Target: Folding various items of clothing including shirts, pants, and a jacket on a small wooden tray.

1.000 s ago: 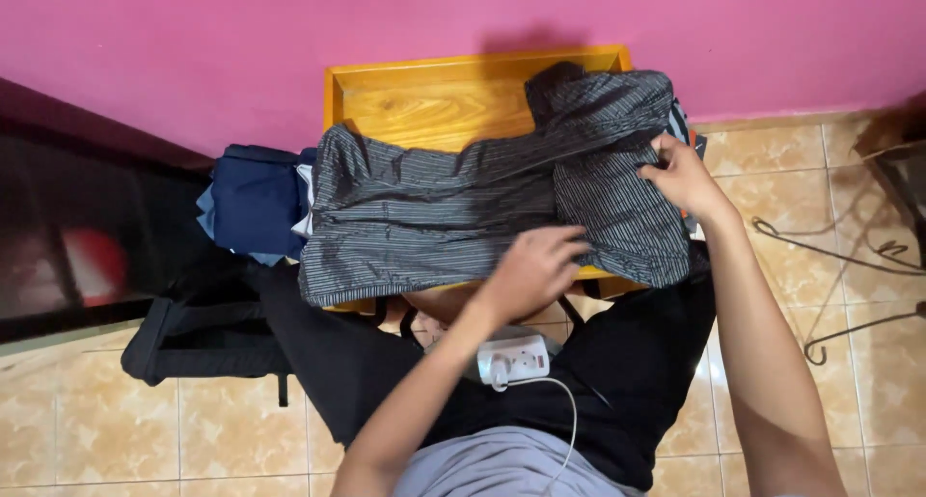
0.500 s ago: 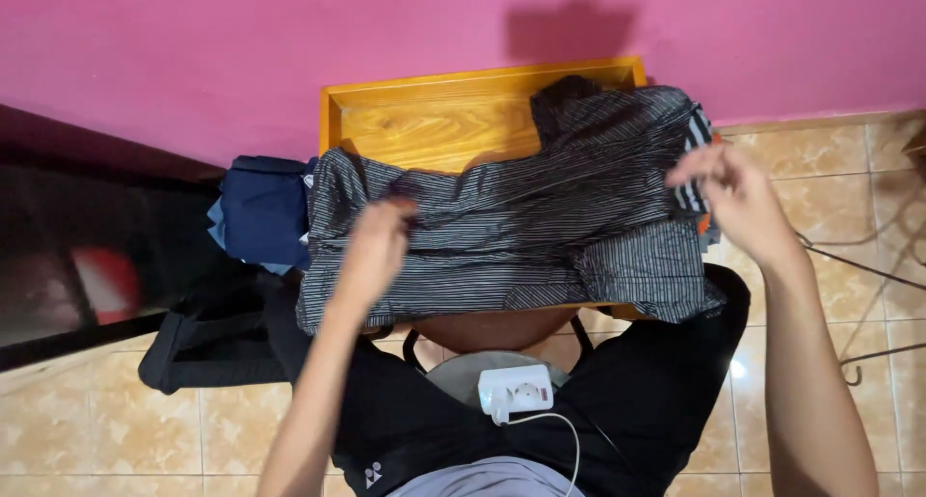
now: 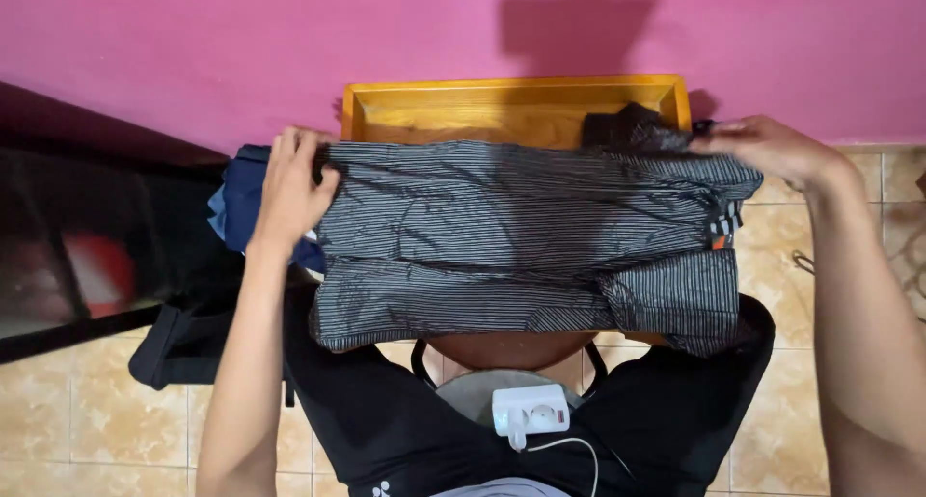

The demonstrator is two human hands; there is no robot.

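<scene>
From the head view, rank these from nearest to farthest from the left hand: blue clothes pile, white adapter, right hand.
1. Blue clothes pile, directly under the left hand.
2. White adapter, low and centre, at the person's waist.
3. Right hand, far side of the striped garment.

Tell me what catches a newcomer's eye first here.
A dark striped garment lies spread across an orange wooden tray at centre, against a bright pink wall. The left hand grips its left edge and the right hand its upper right corner.
</scene>
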